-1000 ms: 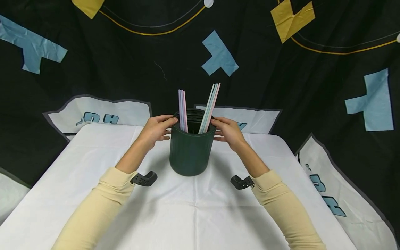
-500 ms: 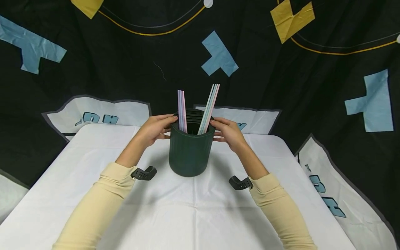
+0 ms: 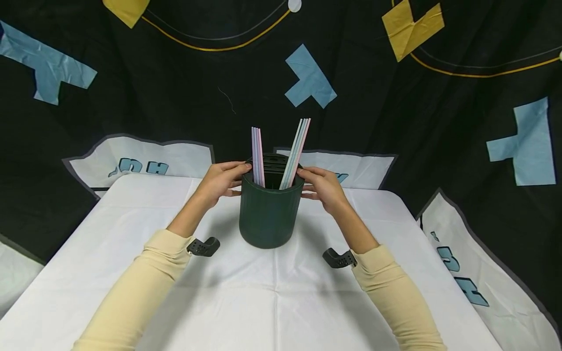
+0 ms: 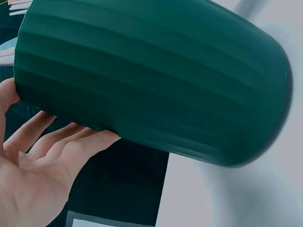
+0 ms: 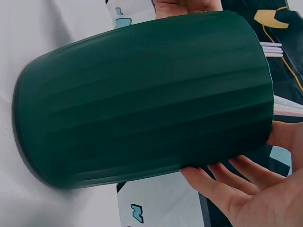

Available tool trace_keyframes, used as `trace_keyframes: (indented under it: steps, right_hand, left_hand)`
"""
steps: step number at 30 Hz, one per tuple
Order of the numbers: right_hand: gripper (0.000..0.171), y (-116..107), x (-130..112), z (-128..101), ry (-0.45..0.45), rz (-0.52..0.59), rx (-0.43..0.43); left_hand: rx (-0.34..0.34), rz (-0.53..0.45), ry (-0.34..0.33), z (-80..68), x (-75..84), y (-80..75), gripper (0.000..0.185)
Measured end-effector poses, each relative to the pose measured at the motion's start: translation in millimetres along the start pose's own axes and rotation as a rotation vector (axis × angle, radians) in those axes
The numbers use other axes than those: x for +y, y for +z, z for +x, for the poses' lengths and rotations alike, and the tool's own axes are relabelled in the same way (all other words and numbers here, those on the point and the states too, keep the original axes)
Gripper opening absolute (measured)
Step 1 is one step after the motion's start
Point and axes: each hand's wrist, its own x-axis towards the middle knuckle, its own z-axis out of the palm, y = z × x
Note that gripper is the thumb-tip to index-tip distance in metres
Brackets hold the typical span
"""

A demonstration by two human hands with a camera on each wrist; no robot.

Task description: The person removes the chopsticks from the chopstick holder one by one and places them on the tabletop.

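Note:
A dark green ribbed cup (image 3: 268, 214) stands upright in the middle of the white table (image 3: 272, 292). Two bundles of pastel straws stick out of it: a left bundle (image 3: 257, 153) and a slanted right bundle (image 3: 296, 151). My left hand (image 3: 221, 183) lies against the cup's left side near the rim, and my right hand (image 3: 322, 185) lies against its right side. In the left wrist view the fingers (image 4: 71, 142) lie fairly straight along the cup (image 4: 151, 80). The right wrist view shows the same: straight fingers (image 5: 222, 182) under the cup (image 5: 142, 104).
A black backdrop (image 3: 175, 87) with blue and yellow patches hangs behind the table. White printed panels (image 3: 140, 163) lie at the table's far edge and to the right. Black camera mounts (image 3: 203, 246) sit at both wrists.

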Motion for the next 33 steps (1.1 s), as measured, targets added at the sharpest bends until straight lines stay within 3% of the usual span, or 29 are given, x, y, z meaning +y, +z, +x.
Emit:
trace_keyframes:
  steps: [8, 23, 33]
  right_hand:
    - [0.044, -1.2, -9.3, -4.9, -0.028, -0.074, 0.043]
    - [0.040, -7.3, -40.5, -10.6, -0.102, -0.165, 0.017]
    - [0.032, -2.7, -54.1, -14.8, -0.120, -0.126, -0.002]
  left_hand:
    - [0.015, 0.015, 0.012, -1.6, -3.2, 1.7, 0.053]
    - [0.014, 0.000, 0.020, -3.4, -2.3, -1.4, 0.053]
    - [0.020, 0.006, 0.024, -1.5, -2.7, -0.6, 0.052]
